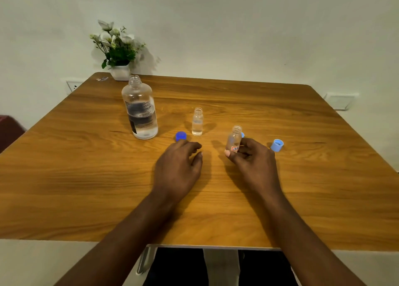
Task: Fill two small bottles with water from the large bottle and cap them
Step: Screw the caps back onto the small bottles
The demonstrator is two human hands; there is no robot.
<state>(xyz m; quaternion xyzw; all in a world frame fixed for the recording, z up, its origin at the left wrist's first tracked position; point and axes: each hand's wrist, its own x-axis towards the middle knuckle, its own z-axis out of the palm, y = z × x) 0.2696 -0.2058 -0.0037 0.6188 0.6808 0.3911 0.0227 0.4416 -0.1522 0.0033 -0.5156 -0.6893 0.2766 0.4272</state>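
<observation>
The large clear bottle (140, 111) stands uncapped on the wooden table (86, 177), part full of water. To its right stands a small clear bottle (197, 121), uncapped, with water in it. My right hand (252, 160) grips a second small bottle (234, 138) with a red label, upright, uncapped. A dark blue cap (181, 136) lies just beyond the fingers of my left hand (179, 169), which rests on the table with fingers loosely curled and holds nothing. A light blue cap (277, 145) lies right of my right hand. Another light blue cap (242, 135) peeks out behind the held bottle.
A white pot of flowers (117, 50) stands at the table's far left corner, against the wall. Wall sockets (73, 85) sit beyond both far corners. The table's near edge runs just below my forearms.
</observation>
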